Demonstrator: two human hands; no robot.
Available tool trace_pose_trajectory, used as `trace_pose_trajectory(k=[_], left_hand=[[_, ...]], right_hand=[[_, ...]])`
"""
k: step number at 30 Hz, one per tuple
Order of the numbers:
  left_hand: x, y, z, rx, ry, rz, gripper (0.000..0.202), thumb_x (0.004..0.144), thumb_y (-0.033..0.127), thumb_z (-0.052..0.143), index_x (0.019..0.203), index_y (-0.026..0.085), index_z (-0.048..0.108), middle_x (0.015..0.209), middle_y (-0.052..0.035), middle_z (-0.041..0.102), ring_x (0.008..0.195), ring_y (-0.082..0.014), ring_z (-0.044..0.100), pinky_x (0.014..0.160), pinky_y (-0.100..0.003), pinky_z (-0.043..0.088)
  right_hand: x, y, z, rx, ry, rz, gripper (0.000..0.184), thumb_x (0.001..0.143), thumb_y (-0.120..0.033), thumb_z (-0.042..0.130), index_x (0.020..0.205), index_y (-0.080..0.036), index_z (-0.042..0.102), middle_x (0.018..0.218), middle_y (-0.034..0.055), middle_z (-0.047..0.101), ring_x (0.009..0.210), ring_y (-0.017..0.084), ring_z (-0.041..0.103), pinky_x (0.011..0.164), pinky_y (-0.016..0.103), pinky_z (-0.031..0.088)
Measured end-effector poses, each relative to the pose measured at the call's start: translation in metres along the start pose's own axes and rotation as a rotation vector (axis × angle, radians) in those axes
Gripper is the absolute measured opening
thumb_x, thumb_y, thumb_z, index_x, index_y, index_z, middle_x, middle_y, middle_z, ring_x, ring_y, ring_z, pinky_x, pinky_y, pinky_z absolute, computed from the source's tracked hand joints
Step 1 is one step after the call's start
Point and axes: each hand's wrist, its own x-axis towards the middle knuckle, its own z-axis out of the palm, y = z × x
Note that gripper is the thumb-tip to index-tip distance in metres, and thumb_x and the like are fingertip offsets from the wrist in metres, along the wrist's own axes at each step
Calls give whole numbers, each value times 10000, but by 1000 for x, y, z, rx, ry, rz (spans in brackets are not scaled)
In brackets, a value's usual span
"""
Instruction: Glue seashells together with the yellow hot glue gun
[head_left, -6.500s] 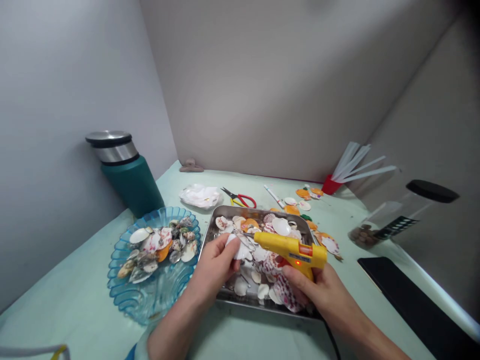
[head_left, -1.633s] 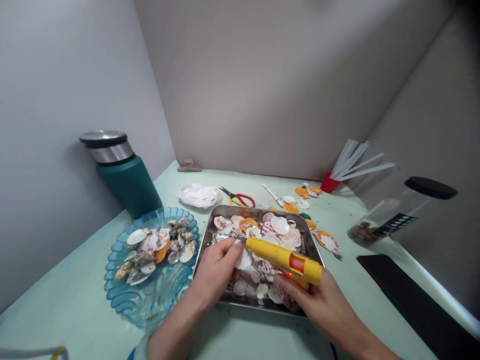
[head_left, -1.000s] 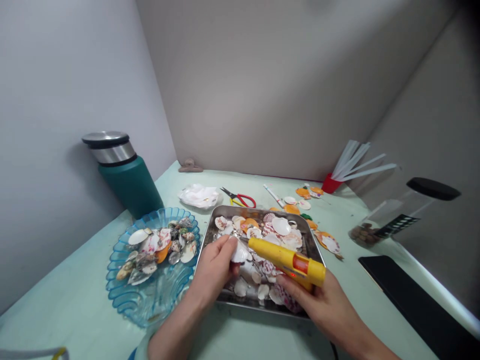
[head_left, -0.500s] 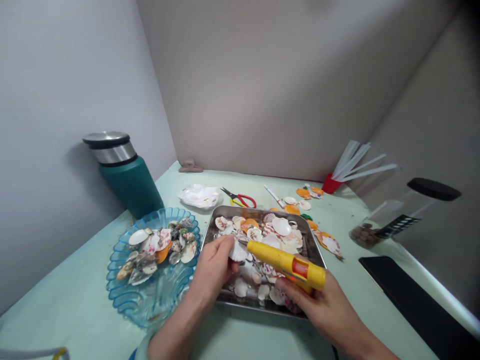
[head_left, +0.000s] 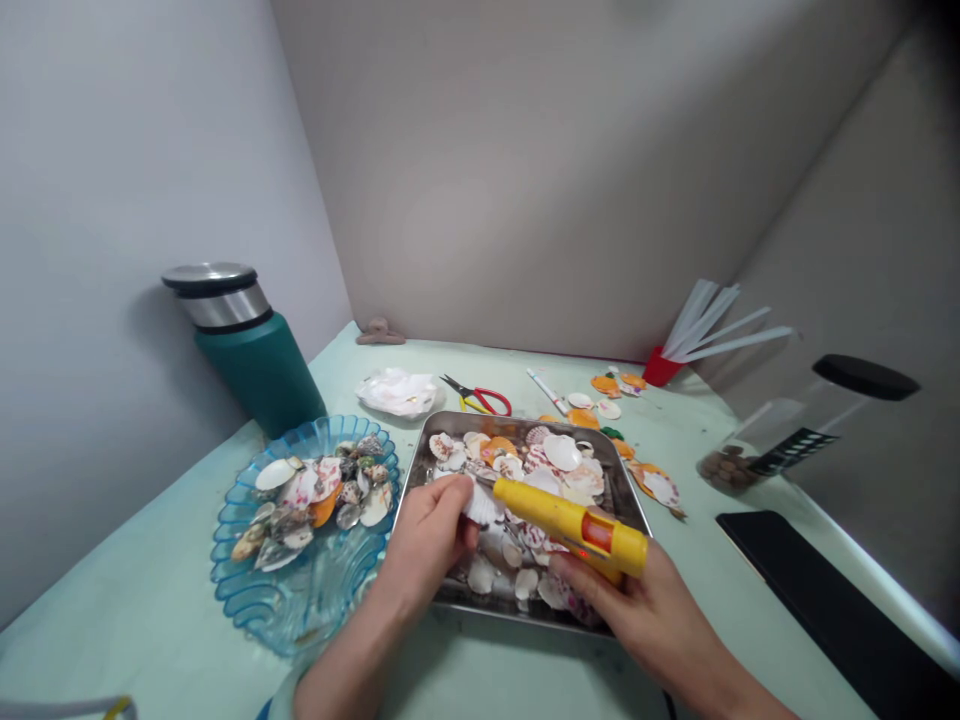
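Pinched between the thumb and fingers of my left hand (head_left: 435, 520) is a white ribbed seashell (head_left: 484, 503). My right hand (head_left: 637, 600) grips a yellow glue gun (head_left: 570, 520), its nozzle pointing left at the shell. Whether the tip touches the shell I cannot tell. Both hands are above a metal tray (head_left: 411, 470) full of assorted shells, white, orange and speckled. To the left, a blue scalloped plate (head_left: 300, 590) carries more shells and small snail shells.
A green bottle (head_left: 259, 365) stands behind the plate. Red-handled pliers (head_left: 491, 402), a white bag (head_left: 397, 392) and a marker (head_left: 547, 390) lie behind the tray. Glue sticks (head_left: 705, 320) in a red cup, a clear jar (head_left: 795, 430) and a black slab (head_left: 825, 610) are at right.
The white shell in my left hand has tilted and shifted slightly right, under the nozzle. My right hand keeps hold of the glue gun, almost still.
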Motion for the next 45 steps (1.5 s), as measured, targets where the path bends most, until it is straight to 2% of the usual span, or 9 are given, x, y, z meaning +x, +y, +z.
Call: trace_pose_trajectory(k=[16, 20, 25, 29, 34, 38, 45], left_hand=[[1, -4, -1, 10, -3, -8, 385, 833, 414, 422, 547, 166, 493, 421, 20, 452, 371, -78, 336, 377, -203, 196], [1, -2, 0, -9, 0, -17, 381, 829, 408, 422, 537, 170, 483, 416, 25, 442, 362, -75, 321, 372, -208, 184], [2, -1, 0, -37, 14, -13, 371, 833, 393, 409, 544, 172, 482, 421, 27, 445, 357, -74, 300, 367, -210, 175], [1, -3, 0, -60, 2, -2, 367, 838, 401, 410, 561, 172, 487, 426, 31, 441, 366, -76, 311, 366, -204, 185], [2, -3, 0, -60, 21, -22, 368, 835, 412, 412, 565, 173, 487, 419, 30, 438, 367, -78, 322, 362, -197, 177], [3, -5, -1, -32, 21, 6, 383, 840, 411, 410, 557, 167, 493, 431, 20, 462, 366, -75, 325, 373, -201, 199], [2, -3, 0, -31, 35, 11, 403, 847, 418, 405, 537, 171, 475, 432, 19, 457, 367, -71, 312, 374, -209, 183]], right_hand=[[1, 4, 1, -27, 22, -9, 335, 829, -302, 638, 1159, -240, 623, 1112, 34, 677, 973, 227, 638, 847, 317, 535], [0, 2, 1, -31, 11, -5, 279, 822, -314, 639, 1088, -230, 641, 1030, 34, 689, 936, 223, 644, 822, 306, 541], [1, 2, 2, -26, 30, 49, 199, 814, -378, 622, 904, -204, 656, 810, 39, 691, 803, 244, 669, 676, 306, 572], [3, 2, 3, -28, 53, 45, 241, 792, -379, 643, 959, -205, 656, 873, 47, 702, 875, 263, 666, 712, 315, 572], [1, 2, 2, 9, 43, 97, 261, 803, -394, 631, 977, -199, 650, 877, 57, 712, 896, 268, 670, 672, 306, 581], [0, 0, 1, 16, 64, 63, 241, 808, -360, 633, 994, -207, 649, 944, 52, 715, 949, 261, 660, 745, 315, 576], [2, -3, 2, 8, 75, 57, 253, 811, -353, 625, 1017, -212, 664, 926, 45, 724, 927, 252, 673, 736, 313, 584]])
